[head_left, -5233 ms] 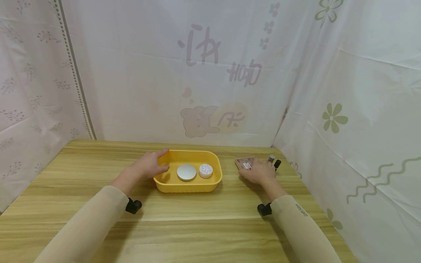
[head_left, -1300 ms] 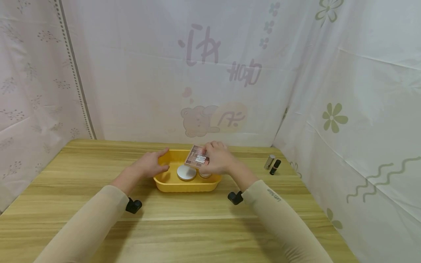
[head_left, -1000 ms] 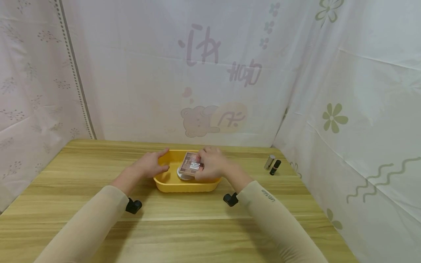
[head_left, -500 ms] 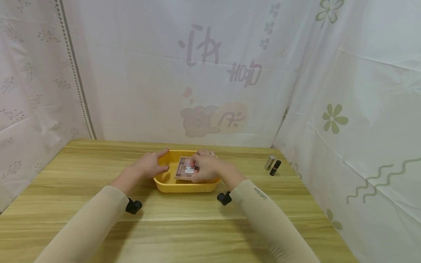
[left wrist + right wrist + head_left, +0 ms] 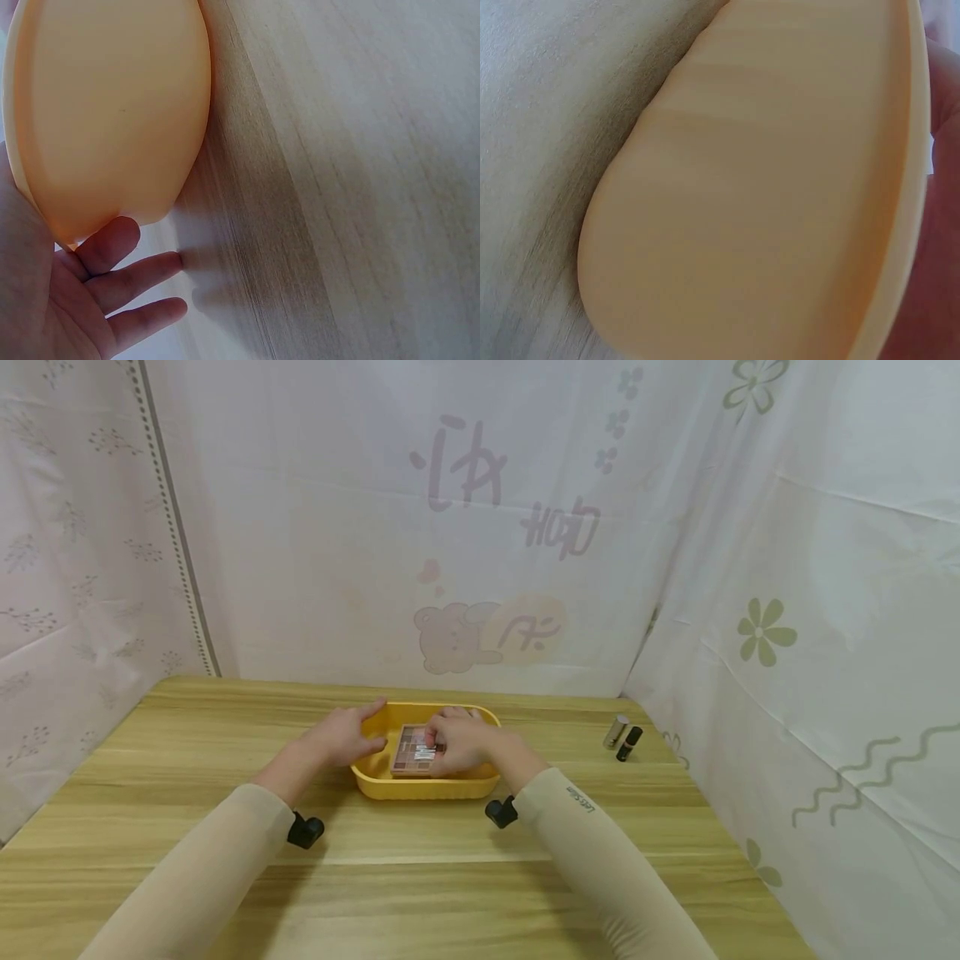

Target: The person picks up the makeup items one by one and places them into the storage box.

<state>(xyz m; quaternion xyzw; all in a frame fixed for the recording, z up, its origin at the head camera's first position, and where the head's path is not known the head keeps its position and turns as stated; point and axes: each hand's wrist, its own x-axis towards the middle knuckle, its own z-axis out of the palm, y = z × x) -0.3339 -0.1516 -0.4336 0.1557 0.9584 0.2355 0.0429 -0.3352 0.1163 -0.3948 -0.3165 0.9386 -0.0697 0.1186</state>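
Observation:
My left hand [image 5: 341, 737] holds the left end of a yellow plastic basket [image 5: 427, 789]. Its thumb reaches over the rim, and in the left wrist view fingers [image 5: 109, 246] lie against the outer wall. Inside the basket my right hand [image 5: 467, 742] grips the right side of an eyeshadow palette [image 5: 407, 752], a flat case with brown and pink squares and white lettering. The palette lies low in the basket, over the place of a round silver compact and a small round patterned tin, both hidden now. In the right wrist view the basket wall [image 5: 757, 187] covers most of that hand.
A silver lipstick tube [image 5: 616, 732] and a black tube with a pinkish band [image 5: 628, 744] lie side by side at the right of the wooden table [image 5: 420, 893]. Printed curtains [image 5: 322, 552] hang behind the table and along both sides.
My right hand took the palette from beside the two tubes, carried it left over the basket and lowered it inside, lately shifting it slightly left and nearer. My left hand has stayed put.

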